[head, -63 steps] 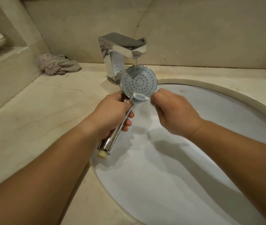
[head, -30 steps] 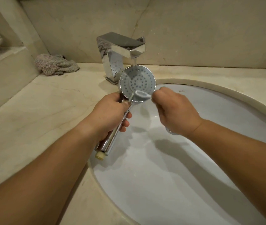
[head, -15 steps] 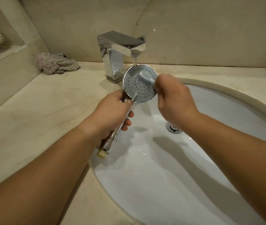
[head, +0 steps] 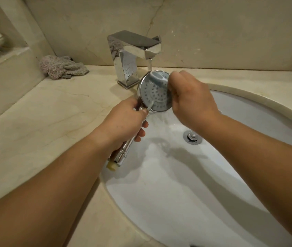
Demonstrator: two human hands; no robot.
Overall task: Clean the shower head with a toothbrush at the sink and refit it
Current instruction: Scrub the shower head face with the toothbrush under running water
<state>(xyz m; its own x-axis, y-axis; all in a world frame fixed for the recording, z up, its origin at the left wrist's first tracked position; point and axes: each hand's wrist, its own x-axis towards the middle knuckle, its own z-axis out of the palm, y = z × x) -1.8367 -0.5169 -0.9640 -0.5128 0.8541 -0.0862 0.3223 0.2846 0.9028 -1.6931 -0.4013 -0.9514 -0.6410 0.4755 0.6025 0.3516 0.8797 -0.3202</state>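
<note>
- Two forearms reach in over the oval white ceramic sink, so runoff falls into the basin.
- Left hand grips the round chrome shower head by its handle, grey nozzle face tilted up toward us for scrubbing.
- Right hand pinches the pale blue plastic toothbrush, bristles on the face's upper edge.
- Beyond, the angular chrome tap pours onto the rim, rinsing as it's brushed.
- Crumpled grey cloth waits on the beige marble counter.

We see a beige marble counter holding a white sink, a chrome faucet and a crumpled grey cloth.
</note>
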